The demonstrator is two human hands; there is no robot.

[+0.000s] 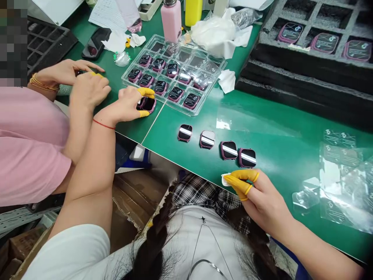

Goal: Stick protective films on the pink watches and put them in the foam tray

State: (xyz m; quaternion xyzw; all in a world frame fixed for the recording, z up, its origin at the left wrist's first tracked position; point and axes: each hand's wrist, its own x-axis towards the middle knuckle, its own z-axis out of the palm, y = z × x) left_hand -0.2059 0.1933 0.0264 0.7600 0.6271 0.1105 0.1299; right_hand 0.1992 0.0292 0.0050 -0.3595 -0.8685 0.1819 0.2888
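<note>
With the left hand, holding a pink-rimmed watch just beside a clear tray of watches with white writing too small to read. Farther right, near four shiny watches on the green table, pinching a white wad in the right hand.

On the table, four smartwatches lie in a row before the blister tray, with a bottle just behind it and foam trays to its right.
</note>
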